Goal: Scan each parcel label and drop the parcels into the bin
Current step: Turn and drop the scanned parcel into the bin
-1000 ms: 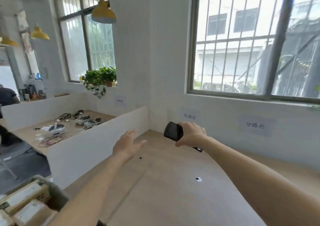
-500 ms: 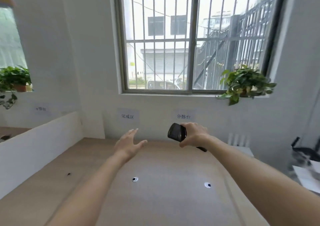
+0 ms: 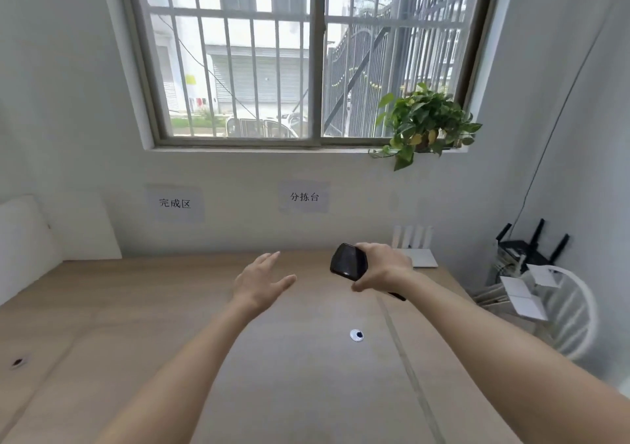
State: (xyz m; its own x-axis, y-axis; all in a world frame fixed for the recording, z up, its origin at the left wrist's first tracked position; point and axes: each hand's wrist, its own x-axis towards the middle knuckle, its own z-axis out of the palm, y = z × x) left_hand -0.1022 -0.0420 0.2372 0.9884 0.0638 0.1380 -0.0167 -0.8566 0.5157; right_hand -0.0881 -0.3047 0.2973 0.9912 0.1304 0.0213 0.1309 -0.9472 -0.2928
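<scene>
My right hand (image 3: 383, 266) is closed around a black handheld scanner (image 3: 348, 261), whose dark head points left above the wooden table (image 3: 136, 307). Its handle tip sticks out below my wrist. My left hand (image 3: 260, 280) hovers above the table to the left of the scanner, fingers spread and holding nothing. No parcel and no bin are in view.
Two paper signs (image 3: 175, 202) hang on the wall under the window. A white router (image 3: 417, 252) stands at the table's back right. A white chair (image 3: 566, 307) with papers and a black router (image 3: 531, 249) are on the right. A potted plant (image 3: 426, 123) sits on the sill.
My view has swung to the right: the divider, the other desk and the parcels at lower left have left the frame, and the chair and routers have come in. Both hands keep their pose.
</scene>
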